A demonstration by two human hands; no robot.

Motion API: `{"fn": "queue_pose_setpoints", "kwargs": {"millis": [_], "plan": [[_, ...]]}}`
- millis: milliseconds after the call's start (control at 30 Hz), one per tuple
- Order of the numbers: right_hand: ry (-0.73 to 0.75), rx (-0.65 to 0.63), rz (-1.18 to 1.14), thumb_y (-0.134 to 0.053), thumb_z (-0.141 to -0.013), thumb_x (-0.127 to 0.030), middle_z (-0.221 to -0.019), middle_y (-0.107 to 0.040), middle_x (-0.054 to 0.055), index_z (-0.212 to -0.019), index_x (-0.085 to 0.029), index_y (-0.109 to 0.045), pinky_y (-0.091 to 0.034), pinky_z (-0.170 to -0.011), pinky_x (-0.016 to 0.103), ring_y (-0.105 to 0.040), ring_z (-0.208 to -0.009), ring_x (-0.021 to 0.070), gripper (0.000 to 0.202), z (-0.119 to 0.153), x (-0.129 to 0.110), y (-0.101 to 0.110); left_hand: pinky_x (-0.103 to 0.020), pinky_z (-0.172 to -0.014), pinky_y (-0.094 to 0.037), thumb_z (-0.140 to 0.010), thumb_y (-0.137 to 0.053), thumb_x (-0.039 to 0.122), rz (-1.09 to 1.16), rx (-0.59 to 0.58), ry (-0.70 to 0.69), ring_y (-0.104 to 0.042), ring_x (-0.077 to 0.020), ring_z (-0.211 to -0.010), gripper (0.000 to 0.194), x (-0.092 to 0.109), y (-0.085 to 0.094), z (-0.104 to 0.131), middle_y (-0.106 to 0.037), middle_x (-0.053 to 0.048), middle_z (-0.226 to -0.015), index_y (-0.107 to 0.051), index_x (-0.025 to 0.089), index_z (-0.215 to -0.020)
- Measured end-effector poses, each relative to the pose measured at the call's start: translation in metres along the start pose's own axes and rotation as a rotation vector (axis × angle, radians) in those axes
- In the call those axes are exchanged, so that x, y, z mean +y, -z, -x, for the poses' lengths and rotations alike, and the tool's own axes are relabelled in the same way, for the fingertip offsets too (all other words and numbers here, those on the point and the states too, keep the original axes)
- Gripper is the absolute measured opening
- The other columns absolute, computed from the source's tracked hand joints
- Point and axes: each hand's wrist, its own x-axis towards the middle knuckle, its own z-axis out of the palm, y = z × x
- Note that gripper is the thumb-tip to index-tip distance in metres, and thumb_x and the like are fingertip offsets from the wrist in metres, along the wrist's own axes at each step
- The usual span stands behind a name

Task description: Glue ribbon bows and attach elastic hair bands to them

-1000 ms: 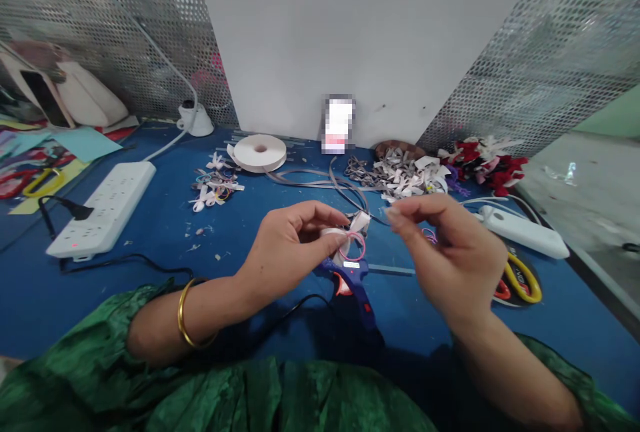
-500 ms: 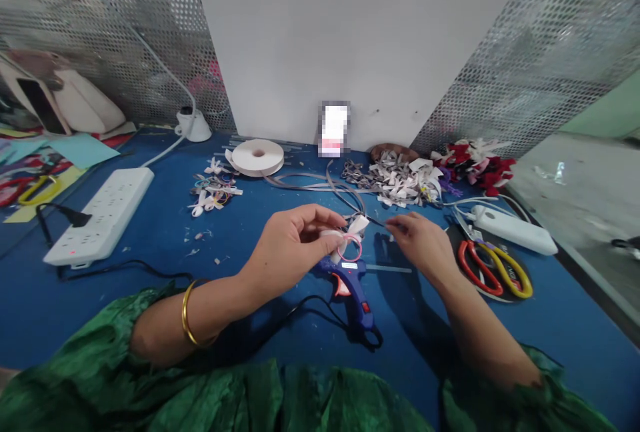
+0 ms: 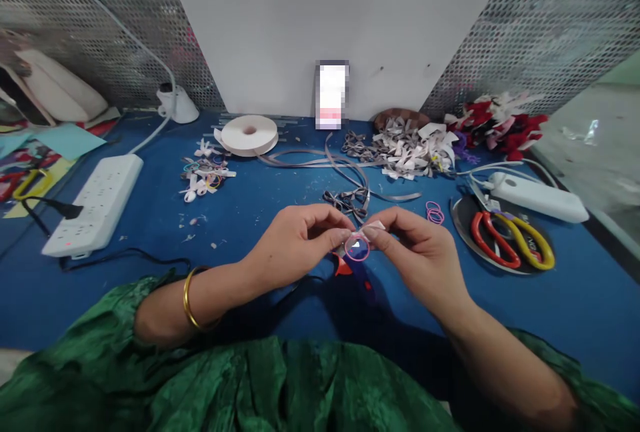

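Note:
Both hands meet over the middle of the blue table. My left hand (image 3: 295,244) pinches one side of a small white ribbon piece (image 3: 374,226) with a pink elastic ring (image 3: 357,259) hanging from it. My right hand (image 3: 423,252) is closed on the other side of that ribbon. Beneath them lies a blue glue gun (image 3: 363,277) with an orange trigger, partly hidden by the hands and their shadow. Just beyond the fingers sits a small pile of grey bows (image 3: 345,201), and a long grey ribbon (image 3: 310,160) curls behind it.
A white ribbon roll (image 3: 249,136) and a power strip (image 3: 97,205) are on the left. Scissors (image 3: 495,239) rest on a dark disc at the right, near pink elastics (image 3: 435,213) and a white box (image 3: 537,197). A phone (image 3: 331,95) leans against the white board.
My right hand has moved left to the ribbon piece and now pinches it beside my left hand. The dark strip it held has left its fingers. The view has tilted down slightly.

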Motion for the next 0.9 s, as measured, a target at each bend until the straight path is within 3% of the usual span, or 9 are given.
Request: {"fn": "queue_pose_setpoints", "kwargs": {"millis": [100,233,533,900], "plan": [[0.039,0.005,0.081,-0.065,-0.087,-0.021,-0.070,-0.068,-0.002,-0.076,-0.019,-0.068,-0.048,-0.061,0.023,-0.060,-0.064,0.0115,0.012,0.0017,-0.0015,0.0010,-0.024,-0.075,-0.051,-0.093,-0.057,0.030,-0.005,-0.023,-0.018,-0.068,-0.0160,-0.081,0.022,-0.0016,0.0007,-0.0015,-0.075,-0.004,-0.086,-0.073,0.015,-0.091],[0.063,-0.003,0.110,-0.066,-0.087,-0.019,-0.071,-0.068,-0.002,-0.078,-0.020,-0.067,-0.048,-0.062,0.023,-0.060,-0.066,0.0114,0.009,0.0056,0.0005,-0.0012,-0.023,-0.067,-0.049,-0.088,-0.066,0.035,-0.056,-0.050,0.022,-0.066,-0.0154,-0.074,0.022,-0.0054,-0.0013,-0.0025,-0.075,-0.003,-0.082,-0.075,0.015,-0.091],[0.042,-0.087,0.068,-0.063,-0.090,-0.018,-0.072,-0.068,-0.002,-0.081,-0.021,-0.068,-0.047,-0.064,0.022,-0.061,-0.068,0.0114,0.011,0.0081,0.0009,-0.0049,-0.023,-0.064,-0.046,-0.084,-0.069,0.024,-0.171,-0.051,0.033,-0.063,-0.0136,-0.067,0.013,-0.0071,-0.0037,-0.0049,-0.074,-0.002,-0.073,-0.076,0.014,-0.080],[-0.179,-0.122,-0.188,-0.067,-0.088,-0.028,-0.067,-0.066,-0.003,-0.076,-0.021,-0.067,-0.046,-0.059,0.022,-0.059,-0.061,0.0105,0.013,0.0045,0.0059,-0.0027,-0.020,-0.062,-0.049,-0.083,-0.074,0.034,-0.004,-0.095,0.087,-0.067,-0.0120,-0.067,0.020,-0.0069,-0.0033,-0.0053,-0.077,-0.003,-0.074,-0.076,0.014,-0.079]]}}
